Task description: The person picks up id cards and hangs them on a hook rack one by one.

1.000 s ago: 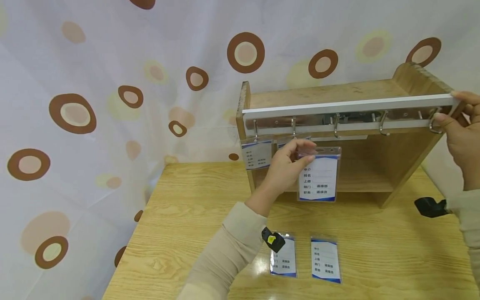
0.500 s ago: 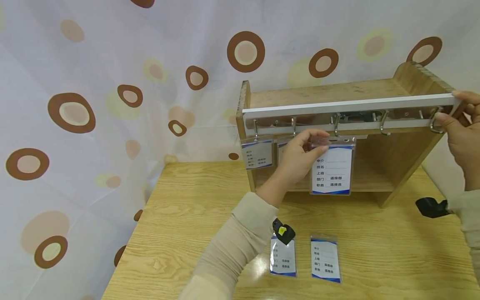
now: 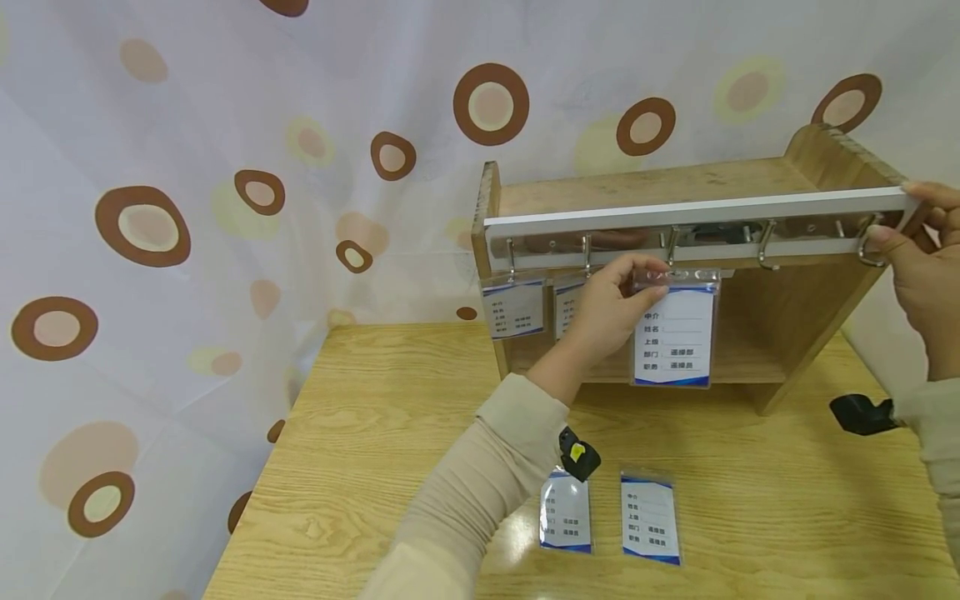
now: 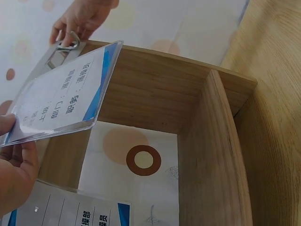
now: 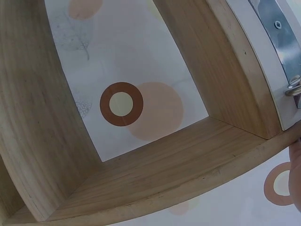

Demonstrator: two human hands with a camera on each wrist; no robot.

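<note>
My left hand (image 3: 618,304) pinches a clear badge holder (image 3: 675,337) by its upper left corner, thumb in front. The holder's slotted top edge is right at the third hook (image 3: 672,240) of a metal hook rail (image 3: 708,237). Its card is white with blue corners and printed lines. With thumb and fingers, my right hand (image 3: 930,267) grips the rail's right end beside the last hook (image 3: 870,242). Two more badge holders hang from the first hooks: one at far left (image 3: 514,310), the other (image 3: 566,310) partly hidden behind my left hand.
The rail is fixed across the front of a wooden shelf (image 3: 813,333) that stands on a wood-grain table (image 3: 375,417). Two badge holders lie flat in front, one at left (image 3: 567,521) and one at right (image 3: 650,521). A dotted curtain (image 3: 315,100) hangs behind.
My left hand has carried the badge holder right and upward, from below the rail to the third hook. My right hand has stayed on the rail's end.
</note>
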